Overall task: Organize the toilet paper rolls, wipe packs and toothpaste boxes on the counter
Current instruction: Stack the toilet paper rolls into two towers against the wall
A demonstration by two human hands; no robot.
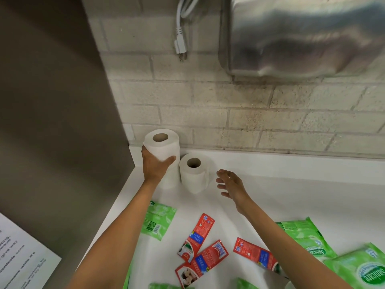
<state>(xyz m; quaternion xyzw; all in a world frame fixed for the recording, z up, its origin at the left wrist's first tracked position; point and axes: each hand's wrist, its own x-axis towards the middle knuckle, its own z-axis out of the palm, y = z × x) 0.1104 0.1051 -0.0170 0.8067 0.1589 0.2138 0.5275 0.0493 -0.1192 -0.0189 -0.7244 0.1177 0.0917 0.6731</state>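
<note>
My left hand (155, 165) grips a white toilet paper roll (162, 147) that sits stacked on another roll in the counter's back left corner. Beside it stands a second upright roll (194, 174). My right hand (230, 185) hovers just right of that roll, fingers spread, holding nothing. Three red toothpaste boxes (196, 236) (201, 262) (255, 254) lie scattered on the white counter (291, 184) near me. Green wipe packs lie at the left (159, 220) and right (306, 236) (362, 268).
A grey partition wall (62, 122) borders the counter on the left. A brick wall (250, 117) runs behind, with a steel hand dryer (302, 36) and a dangling white plug (180, 46) above. More green packs show at the bottom edge (166, 285).
</note>
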